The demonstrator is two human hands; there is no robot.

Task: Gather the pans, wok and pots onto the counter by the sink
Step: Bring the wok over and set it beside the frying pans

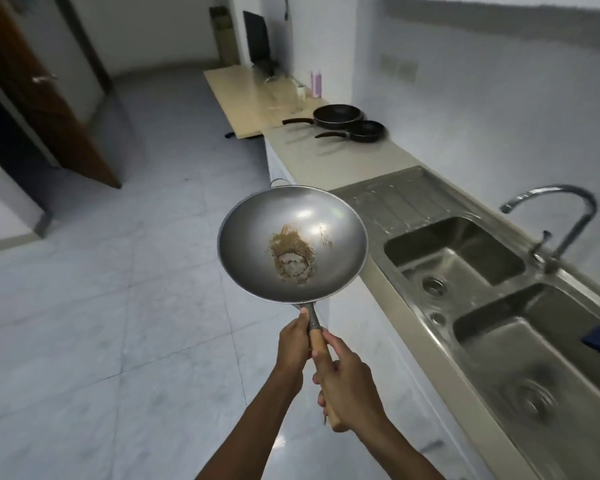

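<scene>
A grey steel wok (291, 244) with brown residue at its bottom is held level over the floor, just left of the counter's front edge. Its wooden handle points toward me. My left hand (293, 344) grips the handle near the metal neck, and my right hand (349, 386) grips it lower down. On the beige counter (329, 161) beyond the sink lie two black frying pans, a larger one (338, 116) and a smaller one (368, 130), handles pointing left.
A steel double sink (458, 261) with a drainboard (395, 199) and a curved tap (565, 220) fills the right side. A wooden table (243, 95) with bottles stands past the counter. A brown door (32, 84) is open at the left. Grey tiled floor spreads on the left.
</scene>
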